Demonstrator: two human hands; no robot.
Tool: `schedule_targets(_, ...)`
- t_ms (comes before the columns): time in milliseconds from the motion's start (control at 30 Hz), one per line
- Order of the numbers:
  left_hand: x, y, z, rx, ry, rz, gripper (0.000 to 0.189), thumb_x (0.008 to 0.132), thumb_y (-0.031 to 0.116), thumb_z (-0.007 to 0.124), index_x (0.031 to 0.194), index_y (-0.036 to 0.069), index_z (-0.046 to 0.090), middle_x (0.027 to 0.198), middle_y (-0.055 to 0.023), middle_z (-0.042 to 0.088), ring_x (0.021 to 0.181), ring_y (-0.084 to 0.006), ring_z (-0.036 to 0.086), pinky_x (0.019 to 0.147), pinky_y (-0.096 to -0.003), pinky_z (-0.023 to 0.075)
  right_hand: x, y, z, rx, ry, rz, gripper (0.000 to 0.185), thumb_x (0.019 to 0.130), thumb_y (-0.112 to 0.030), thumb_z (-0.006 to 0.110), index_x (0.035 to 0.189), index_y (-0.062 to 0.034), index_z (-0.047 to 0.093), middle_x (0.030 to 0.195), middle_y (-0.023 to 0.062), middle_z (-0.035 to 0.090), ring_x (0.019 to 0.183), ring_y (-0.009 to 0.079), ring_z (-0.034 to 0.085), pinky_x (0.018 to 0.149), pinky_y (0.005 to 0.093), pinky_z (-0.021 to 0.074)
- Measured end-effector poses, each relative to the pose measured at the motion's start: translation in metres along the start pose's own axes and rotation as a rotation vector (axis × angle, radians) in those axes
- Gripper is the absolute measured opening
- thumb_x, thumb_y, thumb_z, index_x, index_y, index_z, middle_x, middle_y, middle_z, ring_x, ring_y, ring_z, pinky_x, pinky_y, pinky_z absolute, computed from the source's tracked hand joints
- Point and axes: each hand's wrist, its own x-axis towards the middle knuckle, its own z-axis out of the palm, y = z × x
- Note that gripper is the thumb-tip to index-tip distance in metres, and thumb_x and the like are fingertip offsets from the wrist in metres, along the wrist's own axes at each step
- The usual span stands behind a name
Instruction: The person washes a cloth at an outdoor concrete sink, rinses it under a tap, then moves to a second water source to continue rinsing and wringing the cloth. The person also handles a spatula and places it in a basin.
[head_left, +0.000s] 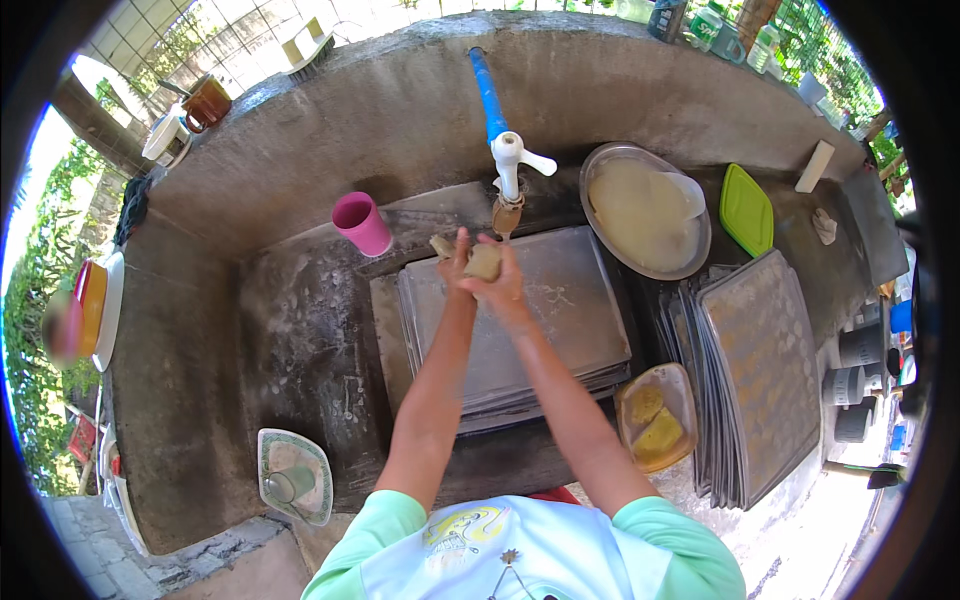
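My left hand (454, 268) and my right hand (508, 283) are close together below the tap, gripping a tan sponge or folded cloth (484, 262). Another tan bit (442, 246) pokes out left of my left hand; whether it is the same piece, I cannot tell. Just above my fingers is the white tap (510, 154) on a blue pipe (489, 94), with a brownish wrap around its spout. Beneath my hands lies a stack of flat metal baking trays (559, 300). Part of the stack is hidden by my forearms.
A pink plastic cup (363, 225) stands left of the tap. To the right are an oval basin of cloudy liquid (641, 217), a green lid (747, 210), more metal trays (761, 375) and a dish with yellow sponges (656, 424). A dish with a glass (292, 484) sits front left.
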Motion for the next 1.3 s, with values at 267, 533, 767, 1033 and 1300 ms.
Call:
schedule_targets(267,-0.042,0.018,0.014,0.146,-0.306,-0.043,0.031,0.072,0.02,0.072,0.089,0.001,0.056,0.085,-0.0055,0.056,0.07,-0.0151,0.055,0.057,-0.031,0.047,0.07,0.02,-0.045,-0.39,0.052,0.191,0.031,0.078,-0.028,0.063,0.075,0.0032,0.058,0.083,0.0159,0.057,0.072,0.0206,0.058,0.061,0.0335,0.0425)
schedule_targets(533,-0.043,0.037,-0.014,0.165,-0.634,-0.228,0.045,0.075,0.016,0.068,0.112,0.004,0.048,0.1,-0.0086,0.058,0.088,-0.0215,0.06,0.072,-0.0351,0.0518,0.063,0.031,-0.046,-0.039,-0.199,0.25,0.034,0.085,-0.033,0.056,0.1,-0.0024,0.056,0.101,0.0094,0.055,0.093,0.0185,0.053,0.081,0.0335,0.0414)
schedule_targets(767,-0.026,0.026,-0.019,0.14,-0.542,-0.212,0.042,0.082,0.029,0.059,0.114,0.004,0.048,0.104,-0.0099,0.058,0.093,-0.023,0.059,0.076,-0.0375,0.0521,0.055,0.032,-0.057,0.113,-0.086,0.383,0.032,0.078,-0.016,0.064,0.106,-0.0039,0.054,0.099,0.0088,0.059,0.088,0.0164,0.056,0.076,0.0285,0.0456)
schedule_targets(1033,0.016,-0.013,-0.016,-0.236,-0.471,-0.38,0.047,0.084,0.049,0.051,0.109,0.009,0.051,0.103,-0.007,0.058,0.093,-0.022,0.057,0.077,-0.0388,0.0486,0.023,0.017,0.01,-0.468,0.006,-0.407,0.032,0.069,-0.01,0.065,0.097,-0.0018,0.053,0.092,0.0138,0.058,0.086,0.0227,0.058,0.074,0.033,0.0448)
schedule_targets(1300,-0.013,-0.014,0.013,0.119,-0.196,-0.134,0.041,0.081,0.027,0.062,0.107,-0.003,0.05,0.097,-0.0103,0.058,0.085,-0.0206,0.059,0.072,-0.0339,0.05,0.051,-0.022,-0.029,-0.74,0.044,0.052,0.036,0.071,-0.018,0.068,0.1,-0.0026,0.053,0.099,0.0177,0.057,0.09,0.0249,0.057,0.075,0.0334,0.0442)
